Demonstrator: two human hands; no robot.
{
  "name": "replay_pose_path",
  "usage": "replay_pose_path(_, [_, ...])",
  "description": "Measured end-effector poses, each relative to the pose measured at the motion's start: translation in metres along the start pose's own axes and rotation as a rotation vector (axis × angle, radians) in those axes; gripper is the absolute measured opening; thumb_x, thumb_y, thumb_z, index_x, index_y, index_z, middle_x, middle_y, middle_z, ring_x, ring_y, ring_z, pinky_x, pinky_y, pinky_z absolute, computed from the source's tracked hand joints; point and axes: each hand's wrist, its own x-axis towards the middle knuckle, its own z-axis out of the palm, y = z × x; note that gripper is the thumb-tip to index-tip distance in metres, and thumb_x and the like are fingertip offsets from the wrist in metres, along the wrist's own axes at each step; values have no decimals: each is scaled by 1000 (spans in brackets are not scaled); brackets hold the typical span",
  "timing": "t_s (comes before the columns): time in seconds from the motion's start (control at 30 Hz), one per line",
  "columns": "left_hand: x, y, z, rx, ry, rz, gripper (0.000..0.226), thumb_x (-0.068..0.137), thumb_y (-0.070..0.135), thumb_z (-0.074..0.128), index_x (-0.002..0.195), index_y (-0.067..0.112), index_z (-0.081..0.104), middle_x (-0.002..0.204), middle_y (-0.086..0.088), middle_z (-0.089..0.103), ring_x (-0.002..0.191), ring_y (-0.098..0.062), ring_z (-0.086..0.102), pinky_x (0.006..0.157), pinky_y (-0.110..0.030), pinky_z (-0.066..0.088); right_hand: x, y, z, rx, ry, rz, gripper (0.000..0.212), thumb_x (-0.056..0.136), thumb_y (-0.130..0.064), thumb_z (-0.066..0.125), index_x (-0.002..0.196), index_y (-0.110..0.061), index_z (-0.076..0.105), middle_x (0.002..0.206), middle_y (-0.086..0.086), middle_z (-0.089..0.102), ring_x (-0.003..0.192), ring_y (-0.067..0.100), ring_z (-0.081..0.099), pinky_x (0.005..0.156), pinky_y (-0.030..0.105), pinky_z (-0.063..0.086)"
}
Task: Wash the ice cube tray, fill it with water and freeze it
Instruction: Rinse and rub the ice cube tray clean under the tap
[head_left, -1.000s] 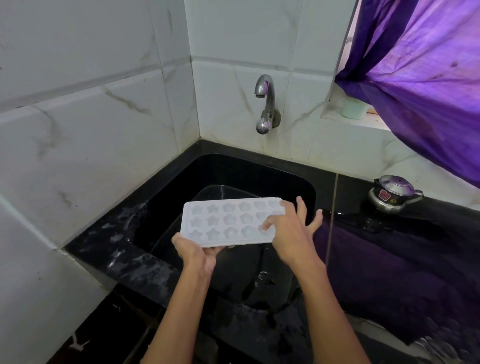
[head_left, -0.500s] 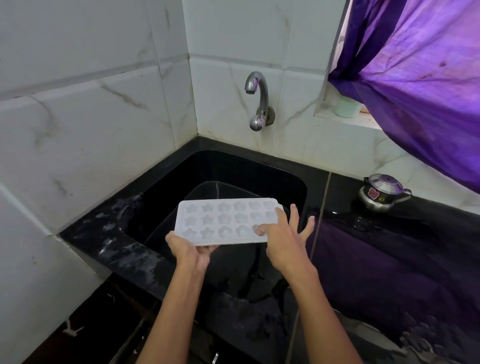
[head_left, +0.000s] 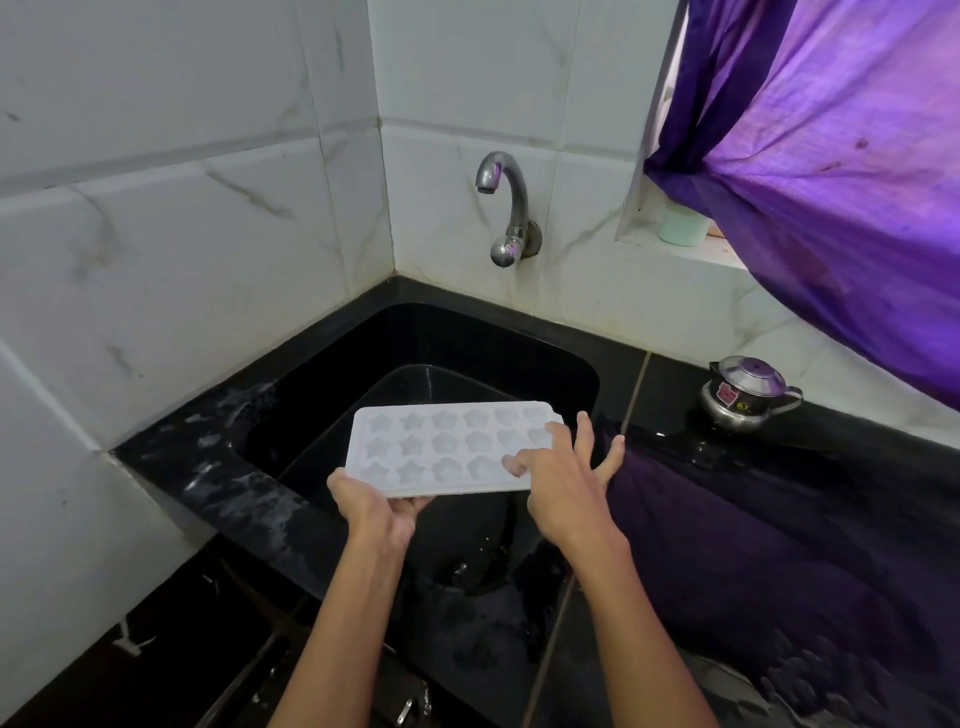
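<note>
— Now, item one?
— Ice cube tray (head_left: 447, 448), white, star-shaped cells, held level over the black sink (head_left: 332, 384), toward its front edge.
— Grips?
— Left hand (head_left: 375, 512) curls round the tray's near-left corner from beneath. Right hand (head_left: 563, 493) rests with fingers spread, fingertips touching the right-end cells.
— Fixtures?
— Tap (head_left: 506, 208) on the tiled back wall; no water visible.

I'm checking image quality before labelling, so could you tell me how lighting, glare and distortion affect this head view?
Head view: wide-angle bending bows the wall tile lines; daylight through the purple curtain tints the tap and steel pot; the black sink is dark, its depth hard to read; the white ice cube tray, left hand and right hand look sharp.
</note>
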Motion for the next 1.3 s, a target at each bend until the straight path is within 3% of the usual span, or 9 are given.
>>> replay_pose_path(0.1, [-1, 0, 1, -10, 2, 4, 54, 93, 29, 18, 114, 10, 64, 109, -16, 68, 101, -39, 63, 83, -64, 50, 0, 2, -2, 8, 0, -4, 74, 75, 18, 48, 124, -37, 57, 157, 12, 7, 144, 37, -19, 106, 63, -21])
replay_pose_path(0.3, [-1, 1, -5, -14, 13, 1, 53, 93, 29, 18, 109, 11, 65, 107, -16, 68, 100, -38, 63, 80, -63, 51, 0, 0, 2, 17, -18, -19, 66, 76, 15, 49, 120, -33, 61, 158, 12, 7, 144, 37, -20, 107, 64, -19])
replay_pose_path(0.43, [1, 1, -7, -36, 18, -5, 53, 93, 30, 17, 106, 12, 65, 106, -16, 68, 100, -39, 63, 82, -64, 50, 1, -1, 4, 23, -15, -29, 78, 76, 17, 48, 129, -40, 54, 158, 12, 5, 144, 36, -20, 107, 63, -21])
replay_pose_path(0.6, [5, 5, -10, -49, 24, -6, 52, 94, 30, 17, 107, 12, 65, 107, -16, 68, 101, -39, 63, 84, -66, 48, 7, -5, 3, 10, -18, -52, 68, 78, 16, 50, 118, -37, 62, 154, 10, 18, 144, 36, -17, 107, 64, -19])
replay_pose_path(0.8, [8, 10, -8, -74, 24, -8, 50, 94, 29, 19, 104, 11, 64, 105, -16, 68, 98, -38, 63, 78, -61, 52, 16, -11, 4, -19, -9, -67, 68, 76, 18, 47, 117, -33, 64, 157, 11, 11, 144, 37, -18, 107, 64, -20])
replay_pose_path(0.97, [12, 12, -3, -32, 6, -9, 51, 94, 29, 18, 103, 11, 65, 102, -15, 69, 96, -37, 64, 71, -56, 54, 24, -14, 2, -40, -37, -59, 53, 75, 17, 48, 101, -24, 71, 151, 8, 23, 145, 36, -13, 105, 63, -19])
replay_pose_path(1.13, [18, 12, 4, -34, 8, -4, 52, 96, 31, 17, 104, 12, 65, 102, -15, 69, 97, -38, 63, 77, -59, 53, 33, -14, 2, -44, -10, -49, 55, 75, 16, 49, 103, -27, 70, 155, 9, 17, 145, 36, -14, 107, 64, -18])
replay_pose_path(1.3, [25, 13, 4, -4, 23, 2, 52, 94, 29, 19, 104, 11, 66, 102, -16, 69, 98, -38, 64, 80, -61, 52, 39, -17, 4, -31, -50, -38, 49, 75, 14, 48, 97, -22, 71, 153, 7, 23, 145, 35, -13, 107, 64, -18])
